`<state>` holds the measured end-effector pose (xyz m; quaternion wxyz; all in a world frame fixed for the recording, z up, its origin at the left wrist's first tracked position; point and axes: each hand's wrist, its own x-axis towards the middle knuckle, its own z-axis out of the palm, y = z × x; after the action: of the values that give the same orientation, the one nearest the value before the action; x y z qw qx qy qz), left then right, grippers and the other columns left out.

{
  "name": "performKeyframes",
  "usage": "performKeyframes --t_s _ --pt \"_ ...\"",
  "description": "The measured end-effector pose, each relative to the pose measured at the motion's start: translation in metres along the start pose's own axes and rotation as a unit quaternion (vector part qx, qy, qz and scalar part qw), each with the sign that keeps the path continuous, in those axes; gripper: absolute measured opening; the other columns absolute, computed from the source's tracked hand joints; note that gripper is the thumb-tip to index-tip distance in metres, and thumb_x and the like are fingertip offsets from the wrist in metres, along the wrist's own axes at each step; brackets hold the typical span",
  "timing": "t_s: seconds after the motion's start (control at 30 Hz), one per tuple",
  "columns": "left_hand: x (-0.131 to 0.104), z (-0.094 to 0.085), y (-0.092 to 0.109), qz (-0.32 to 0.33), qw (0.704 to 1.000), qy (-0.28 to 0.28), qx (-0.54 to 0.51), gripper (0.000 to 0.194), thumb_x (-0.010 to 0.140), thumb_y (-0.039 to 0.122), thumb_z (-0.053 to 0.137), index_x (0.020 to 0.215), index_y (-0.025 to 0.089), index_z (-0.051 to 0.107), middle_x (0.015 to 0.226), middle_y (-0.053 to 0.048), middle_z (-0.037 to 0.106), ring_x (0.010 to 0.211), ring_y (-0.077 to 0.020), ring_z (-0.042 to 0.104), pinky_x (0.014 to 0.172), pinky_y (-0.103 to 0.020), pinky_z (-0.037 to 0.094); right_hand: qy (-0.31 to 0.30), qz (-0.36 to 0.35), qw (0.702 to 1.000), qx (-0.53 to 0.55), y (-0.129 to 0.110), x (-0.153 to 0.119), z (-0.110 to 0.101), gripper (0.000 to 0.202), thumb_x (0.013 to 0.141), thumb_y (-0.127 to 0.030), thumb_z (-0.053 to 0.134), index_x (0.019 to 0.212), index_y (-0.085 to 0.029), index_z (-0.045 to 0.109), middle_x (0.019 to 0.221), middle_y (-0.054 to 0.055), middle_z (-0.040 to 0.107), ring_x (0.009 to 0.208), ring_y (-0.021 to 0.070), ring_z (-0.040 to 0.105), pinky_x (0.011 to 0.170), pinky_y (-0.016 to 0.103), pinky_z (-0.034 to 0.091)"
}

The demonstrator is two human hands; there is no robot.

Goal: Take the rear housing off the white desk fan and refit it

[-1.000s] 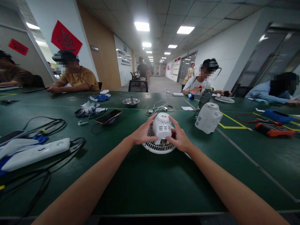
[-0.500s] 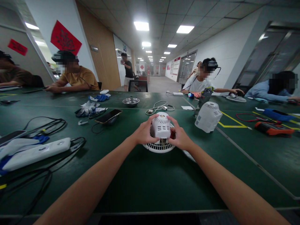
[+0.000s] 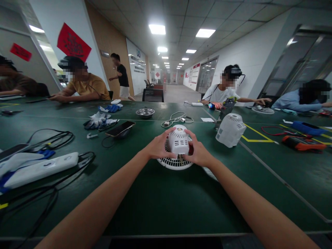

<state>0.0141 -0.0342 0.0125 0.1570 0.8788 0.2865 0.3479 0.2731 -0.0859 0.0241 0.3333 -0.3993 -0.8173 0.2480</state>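
Observation:
A white vented motor cover stands between my hands, over a round white fan grille that lies on the green table. My left hand grips the cover's left side, thumb at its lower front edge and fingers near the top. On the other side, my right hand holds it the same way. Beneath the cover's front edge some brownish inner parts show, and a bit of red is visible by my right hand. My palms and the cover hide most of what lies behind.
A translucent white housing and a bottle stand to the right, a multimeter beyond. Behind the grille lie a coiled cable and a metal bowl. Leftward are a phone, gloves and a power strip. Co-workers sit across the table.
The cover has shifted very slightly downward in view, and my thumbs sit closer together at its lower front. A person in the background has walked left.

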Motion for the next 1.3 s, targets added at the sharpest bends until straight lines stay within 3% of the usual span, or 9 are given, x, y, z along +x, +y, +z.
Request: performKeyframes --t_s 0.1,0.2,0.33,0.6,0.73,0.87,0.97,1.13,1.3 --pt "-0.002 0.003 -0.006 0.007 1.000 0.013 0.002 0.122 0.069 0.061 0.083 0.163 0.026 0.014 0.157 -0.020 0.043 0.134 -0.0446 0.052 0.112 -0.060 0.040 0.010 -0.005 0.999 -0.035 0.002 -0.001 -0.003 0.102 0.076 -0.025 0.071 0.160 -0.026 0.013 0.093 0.002 0.070 0.068 0.0183 0.063 0.067 0.034 0.052" --pt "-0.005 0.006 -0.017 -0.016 1.000 0.026 0.007 0.100 0.085 0.060 0.067 0.164 0.025 0.016 0.145 -0.017 0.056 0.130 -0.0380 0.055 0.114 -0.058 0.038 0.037 -0.023 0.995 -0.091 0.010 -0.001 -0.012 0.100 0.076 -0.021 0.068 0.162 -0.026 0.017 0.088 0.000 0.069 0.067 0.0171 0.061 0.069 0.033 0.052" --pt "-0.009 0.004 -0.036 -0.109 0.992 0.070 0.000 0.069 0.098 0.054 0.048 0.158 0.024 0.033 0.143 -0.014 0.058 0.132 -0.0324 0.054 0.113 -0.054 0.039 0.098 -0.010 0.984 -0.146 0.029 0.000 -0.024 0.086 0.075 -0.015 0.064 0.156 -0.025 0.038 0.090 0.001 0.071 0.074 0.0182 0.064 0.078 0.036 0.054" --pt "-0.010 0.000 -0.058 -0.284 0.957 0.057 -0.019 0.050 0.099 0.050 0.044 0.135 0.019 0.061 0.128 -0.010 0.070 0.112 -0.0261 0.066 0.095 -0.037 0.049 0.161 0.017 0.982 -0.100 0.034 0.002 -0.023 0.057 0.082 -0.014 0.050 0.138 -0.021 0.058 0.099 0.005 0.074 0.085 0.0217 0.068 0.086 0.039 0.054" --pt "-0.009 0.001 -0.057 -0.294 0.953 0.067 -0.020 0.046 0.096 0.056 0.046 0.094 0.019 0.073 0.094 -0.008 0.075 0.087 -0.0250 0.066 0.076 -0.033 0.047 0.119 -0.014 0.992 -0.030 0.024 -0.002 -0.021 0.061 0.089 -0.029 0.053 0.149 -0.024 0.045 0.114 0.007 0.071 0.099 0.0266 0.066 0.093 0.045 0.052" --pt "-0.008 0.002 -0.057 -0.312 0.947 0.076 -0.029 0.048 0.095 0.058 0.047 0.070 0.021 0.066 0.068 -0.003 0.065 0.067 -0.0215 0.058 0.062 -0.031 0.037 0.087 0.004 0.995 -0.038 0.018 -0.002 -0.014 0.097 0.079 -0.048 0.075 0.159 -0.025 0.025 0.142 0.016 0.057 0.117 0.0361 0.061 0.101 0.055 0.047" --pt "-0.009 0.002 -0.057 -0.326 0.941 0.087 -0.037 0.047 0.094 0.058 0.049 0.066 0.022 0.063 0.064 -0.002 0.062 0.064 -0.0206 0.055 0.060 -0.030 0.034 0.084 0.027 0.994 -0.067 0.015 -0.001 -0.009 0.113 0.071 -0.047 0.083 0.161 -0.025 0.018 0.147 0.019 0.052 0.125 0.0399 0.057 0.106 0.059 0.043" --pt "-0.011 -0.001 -0.050 -0.307 0.945 0.105 -0.033 0.049 0.095 0.058 0.046 0.065 0.021 0.059 0.066 -0.002 0.060 0.066 -0.0192 0.053 0.064 -0.030 0.037 0.113 0.052 0.990 -0.067 0.015 -0.001 -0.011 0.108 0.069 -0.045 0.085 0.158 -0.024 0.027 0.136 0.016 0.061 0.123 0.0403 0.059 0.106 0.060 0.043" --pt "-0.005 0.001 -0.035 -0.183 0.936 0.259 -0.153 0.050 0.102 0.058 0.028 0.089 0.020 0.058 0.086 -0.003 0.062 0.080 -0.0185 0.057 0.079 -0.031 0.048 0.210 0.065 0.965 0.144 0.020 0.001 -0.009 0.096 0.064 -0.044 0.087 0.145 -0.025 0.041 0.134 0.012 0.064 0.118 0.0324 0.063 0.102 0.052 0.051"
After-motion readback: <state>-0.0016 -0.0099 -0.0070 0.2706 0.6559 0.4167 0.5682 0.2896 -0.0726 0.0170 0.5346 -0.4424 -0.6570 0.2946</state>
